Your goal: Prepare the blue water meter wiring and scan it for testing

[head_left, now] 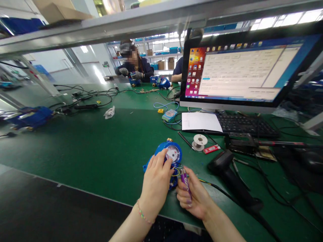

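My left hand (pixel 156 178) presses down on the blue meter (pixel 169 155) on the near worktop (pixel 101 151); my right hand (pixel 193 196) grips a purple lighter (pixel 186 183).

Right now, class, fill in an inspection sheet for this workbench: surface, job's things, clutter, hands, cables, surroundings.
Surface: green mat on the bench.
Job's things: blue meter with dial facing up; purple battery, its wires running to the meter.
Clutter: solder spool, red battery, paper sheet, barcode scanner.
Hands: left hand rests on the meter; right hand holds the purple battery.
Cables: black leads tangled at far left.
Surroundings: monitor, keyboard; a co-worker opposite.
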`<action>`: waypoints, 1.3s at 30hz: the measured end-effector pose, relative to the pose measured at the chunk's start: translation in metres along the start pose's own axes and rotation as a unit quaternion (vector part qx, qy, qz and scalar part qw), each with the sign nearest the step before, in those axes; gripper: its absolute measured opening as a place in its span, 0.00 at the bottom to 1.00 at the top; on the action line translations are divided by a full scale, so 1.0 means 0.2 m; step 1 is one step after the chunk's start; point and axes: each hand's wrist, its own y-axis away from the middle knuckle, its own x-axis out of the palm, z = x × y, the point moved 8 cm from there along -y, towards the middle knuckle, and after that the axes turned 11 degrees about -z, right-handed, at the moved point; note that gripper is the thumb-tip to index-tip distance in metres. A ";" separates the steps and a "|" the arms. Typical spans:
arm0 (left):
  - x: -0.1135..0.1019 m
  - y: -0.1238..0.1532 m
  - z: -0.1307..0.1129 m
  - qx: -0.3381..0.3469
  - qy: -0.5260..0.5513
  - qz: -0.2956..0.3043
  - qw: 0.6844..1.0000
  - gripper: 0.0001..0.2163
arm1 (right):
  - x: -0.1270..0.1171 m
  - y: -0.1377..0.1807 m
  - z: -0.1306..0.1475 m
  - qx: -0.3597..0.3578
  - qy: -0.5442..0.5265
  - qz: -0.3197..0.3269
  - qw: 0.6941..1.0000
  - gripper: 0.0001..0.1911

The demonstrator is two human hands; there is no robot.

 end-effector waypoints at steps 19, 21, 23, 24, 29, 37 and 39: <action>0.02 0.01 0.00 0.005 0.011 0.029 1.000 0.08 | 0.03 -0.01 0.00 -0.006 -0.054 -0.005 0.998 0.33; 0.02 0.01 0.00 0.005 0.012 0.027 1.000 0.08 | 0.04 -0.01 0.00 -0.007 -0.059 -0.006 0.998 0.33; 0.02 0.01 0.00 0.006 0.015 0.024 1.000 0.08 | 0.04 -0.02 0.00 -0.008 -0.063 -0.007 0.998 0.32; 0.02 0.01 0.00 0.006 0.017 0.023 1.000 0.08 | 0.04 -0.02 0.00 -0.008 -0.066 -0.006 0.998 0.32; 0.02 0.01 0.00 0.002 0.019 0.026 0.999 0.08 | 0.05 -0.02 0.00 -0.015 -0.079 -0.005 0.997 0.32; 0.02 0.01 0.00 0.006 0.023 0.020 1.000 0.08 | 0.07 0.00 0.00 -0.018 -0.085 -0.007 0.996 0.31; 0.02 0.01 0.00 0.006 0.023 0.019 1.000 0.07 | 0.07 0.00 -0.01 -0.018 -0.082 -0.013 0.996 0.31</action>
